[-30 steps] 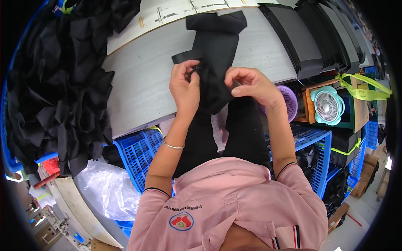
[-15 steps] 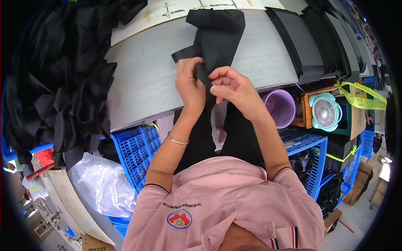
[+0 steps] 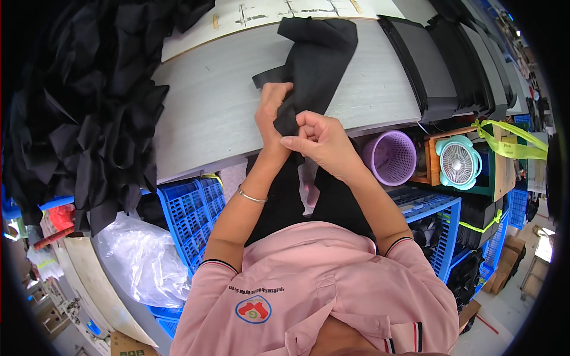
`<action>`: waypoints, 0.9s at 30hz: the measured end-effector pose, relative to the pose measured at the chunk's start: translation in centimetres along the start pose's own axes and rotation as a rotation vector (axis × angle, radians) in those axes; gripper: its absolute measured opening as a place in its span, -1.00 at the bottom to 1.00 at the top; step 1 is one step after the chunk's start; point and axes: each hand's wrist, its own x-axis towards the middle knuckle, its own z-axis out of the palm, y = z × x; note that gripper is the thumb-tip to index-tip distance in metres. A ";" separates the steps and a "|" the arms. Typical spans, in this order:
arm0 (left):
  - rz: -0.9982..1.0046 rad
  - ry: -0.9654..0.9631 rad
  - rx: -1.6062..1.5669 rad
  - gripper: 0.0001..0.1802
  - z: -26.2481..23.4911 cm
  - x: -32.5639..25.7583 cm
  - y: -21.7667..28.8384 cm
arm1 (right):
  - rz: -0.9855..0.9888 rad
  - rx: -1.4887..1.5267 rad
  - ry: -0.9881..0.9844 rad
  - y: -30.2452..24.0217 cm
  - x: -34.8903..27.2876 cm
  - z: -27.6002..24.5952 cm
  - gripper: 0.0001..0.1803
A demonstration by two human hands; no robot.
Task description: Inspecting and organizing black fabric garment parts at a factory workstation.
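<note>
We handle a piece of black fabric (image 3: 320,62) at the top centre of the frame, its broad far end lying on the grey worktop (image 3: 208,115) and its narrow near end reaching down between our hands. Our left hand (image 3: 274,113) holds that near end along its left side, the thumb hidden behind the cloth. Our right hand (image 3: 323,139) meets the tip from the right, fingers curled and thumb pointing left across to the left wrist; whether it pinches the cloth we cannot tell. A short flap juts left from the piece, just above our left fingers. A silvery bracelet (image 3: 252,196) circles our left forearm. A heap of black cloth (image 3: 83,107) fills the upper left of the frame, while flat black panels (image 3: 424,59) stand in rows at the upper right. Right of centre, below the worktop's edge, a purple basket (image 3: 409,163) sits near a turquoise fan (image 3: 458,164). At lower left, a clear plastic bag (image 3: 142,261) lies beside a blue crate (image 3: 190,219).
</note>
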 end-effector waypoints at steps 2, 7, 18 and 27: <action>-0.035 -0.017 0.045 -0.72 0.1 -0.1 0.4 | -0.044 0.057 0.066 0.4 0.1 0.2 -0.74; -0.078 -0.019 0.138 -0.75 0.4 -0.1 1.3 | -0.057 -0.052 0.124 0.8 0.4 -1.0 -0.61; -0.355 0.150 -0.082 -0.52 -2.0 0.2 1.8 | -0.483 -0.557 0.872 1.6 1.9 -4.9 -0.82; -0.380 0.190 -0.119 -0.50 -2.7 1.0 0.8 | -0.420 -0.634 0.776 1.3 1.0 -9.9 -0.50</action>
